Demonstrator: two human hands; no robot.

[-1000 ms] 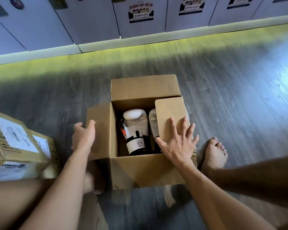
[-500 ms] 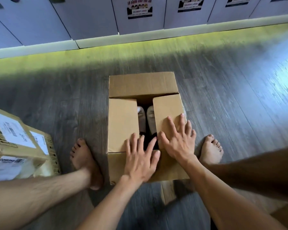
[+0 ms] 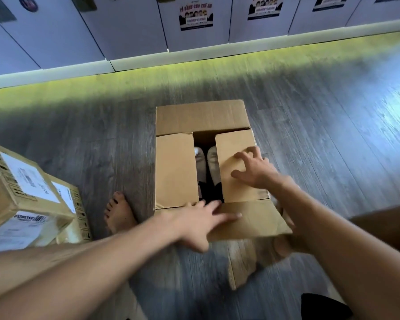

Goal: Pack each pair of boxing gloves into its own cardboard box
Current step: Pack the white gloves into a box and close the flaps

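Right now the pair of boxing gloves (image 3: pixel 200 166) sits inside the cardboard box (image 3: pixel 203 138) at the middle of the floor, seen only through the slot between the two side flaps. Their long axis runs 12 to 6 o'clock: pale padded ends point to 12, dark cuffs to 6, side by side.

The left side flap (image 3: pixel 174 169) and right side flap (image 3: pixel 240 192) are folded flat. The far flap (image 3: pixel 201 116) at 12 is tipped back and open. The near flap (image 3: pixel 252 222) at 6 juts out toward the person, its long edge running 9 to 3.

The left hand (image 3: pixel 201 225) lies on that near flap with fingers straight and pointing toward 3, thumb spread toward 6. The blur hides whether the thumb hooks under the edge. The right hand (image 3: pixel 254 169) rests on the right side flap, fingers spread and arched, tips pressing down and gripping nothing.

The left hand is the nearer one to the near flap, so the likely step is to swing it up and over toward 12, across the slot. The far flap would then come down toward 6.

Two labelled boxes (image 3: pixel 28 197) stand at 9 o'clock, well apart.
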